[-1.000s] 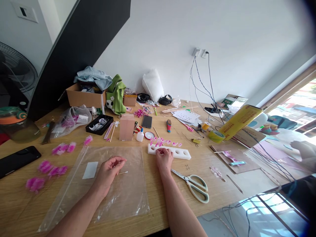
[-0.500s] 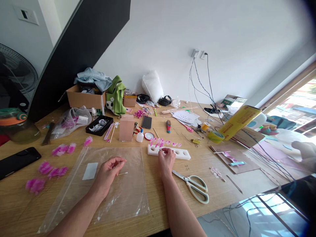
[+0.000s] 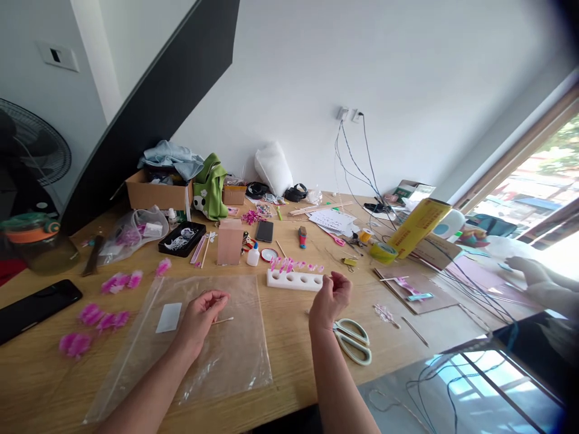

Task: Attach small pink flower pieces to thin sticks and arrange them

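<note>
The left hand rests on the clear bag and pinches a thin stick. The stick lies almost flat, with its free end pointing right, toward the scissors. The right hand is lifted over the table, fingers curled in; what it holds, if anything, is too small to tell. It is just right of the white block, above the scissors. Bare wood lies between the bag and the scissors. Pink flowers lie left of the bag.
</note>
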A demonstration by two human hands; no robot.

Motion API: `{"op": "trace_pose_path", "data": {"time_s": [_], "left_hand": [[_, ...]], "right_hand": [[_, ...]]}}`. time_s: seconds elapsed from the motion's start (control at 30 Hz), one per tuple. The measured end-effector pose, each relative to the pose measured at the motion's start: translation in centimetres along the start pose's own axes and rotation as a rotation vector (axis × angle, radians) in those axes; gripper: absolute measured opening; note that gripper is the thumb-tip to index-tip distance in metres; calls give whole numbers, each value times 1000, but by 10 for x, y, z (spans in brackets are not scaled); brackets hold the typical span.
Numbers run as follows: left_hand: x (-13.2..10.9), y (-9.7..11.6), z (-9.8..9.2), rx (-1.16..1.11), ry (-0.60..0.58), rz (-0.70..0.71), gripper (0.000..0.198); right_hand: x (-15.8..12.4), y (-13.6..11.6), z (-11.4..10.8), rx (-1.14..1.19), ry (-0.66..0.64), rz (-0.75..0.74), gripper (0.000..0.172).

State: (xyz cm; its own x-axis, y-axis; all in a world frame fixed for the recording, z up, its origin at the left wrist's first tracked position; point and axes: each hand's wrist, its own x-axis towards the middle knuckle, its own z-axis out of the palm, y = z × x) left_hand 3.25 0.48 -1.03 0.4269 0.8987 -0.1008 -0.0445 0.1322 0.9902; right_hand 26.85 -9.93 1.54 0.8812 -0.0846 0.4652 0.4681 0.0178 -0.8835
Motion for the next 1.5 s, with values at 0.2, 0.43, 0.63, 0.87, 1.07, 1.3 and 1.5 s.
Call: {"op": "trace_pose_path", "data": {"time_s": [0.2,0.43,0.63,0.87,1.07,1.3,1.5], "left_hand": [[7,-5,-3,-2,52,69,45],[14,-9,-7,49,164,195,43],[19,-7,-12,220,227,428,35],[23,-4,-19,420,294,599,31],[25,-1,-26,486,362,680,30],[20,7,-28,487,447,741,33],[15,9,-28,450,477,747,32]], "right_hand": [[-19,0,-70,-8,-304,-2,15],[-51,43,-112,-165,-489,-27,13],[-61,46,-108,-247,-475,-151,13],[-61,44,-106,-301,-468,-193,12],[-62,42,-104,-358,-484,-209,14],[-61,39,-104,-379,-490,-208,17],[-60,34,-107,-380,-509,-185,19]]}}
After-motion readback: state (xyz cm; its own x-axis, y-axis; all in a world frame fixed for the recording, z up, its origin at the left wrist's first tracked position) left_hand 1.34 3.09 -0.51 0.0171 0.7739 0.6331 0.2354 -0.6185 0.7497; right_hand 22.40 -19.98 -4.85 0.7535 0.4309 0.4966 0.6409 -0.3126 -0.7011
